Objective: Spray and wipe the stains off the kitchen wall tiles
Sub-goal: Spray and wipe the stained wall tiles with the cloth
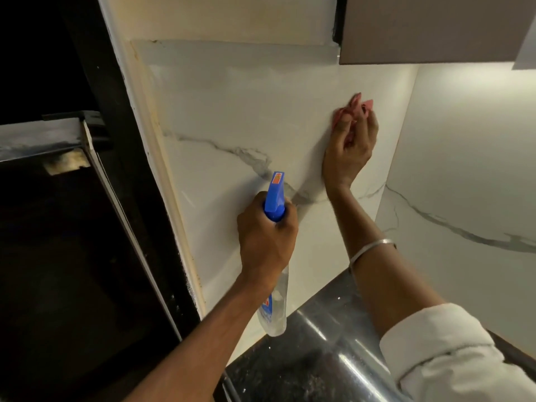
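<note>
One blue-headed clear spray bottle — crumpled pink cloth, grey-veined white tiles

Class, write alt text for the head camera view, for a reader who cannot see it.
A person's right hand holds a pink cloth against a white marble-veined wall tile, while the left hand grips a clear spray bottle with a blue trigger head pointed at the wall. A dark countertop lies below.
</note>
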